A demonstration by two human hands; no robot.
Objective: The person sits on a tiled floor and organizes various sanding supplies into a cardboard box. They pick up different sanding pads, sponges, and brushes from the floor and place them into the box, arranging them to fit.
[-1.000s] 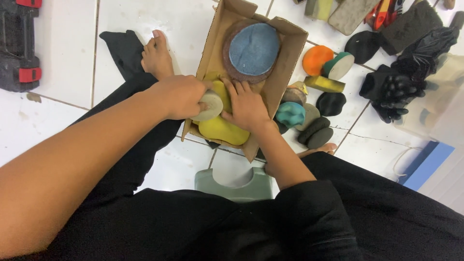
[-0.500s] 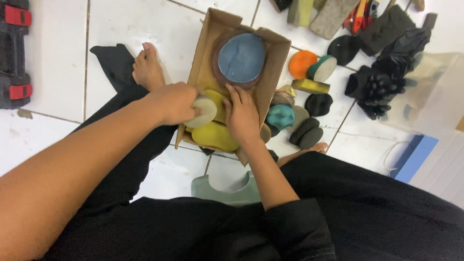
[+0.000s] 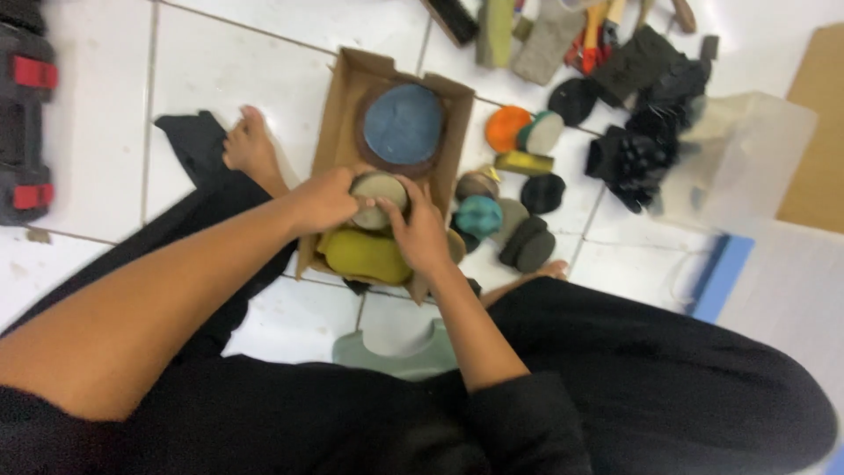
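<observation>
**Two hands on a round pad in a cardboard box**

At the centre of the frame, an open cardboard box (image 3: 338, 132) sat on the white tiled floor (image 3: 220, 70). The left hand (image 3: 323, 200) and the right hand (image 3: 420, 236) both closed on a pale round pad (image 3: 378, 187) held over the box's middle. Above it lay a blue disc (image 3: 403, 125); below it, a yellow sponge (image 3: 365, 255). To the right of the box, more pads, among them an orange one (image 3: 505, 128) and a teal one (image 3: 479, 215), lay loose beside black gloves (image 3: 637, 158).
</observation>
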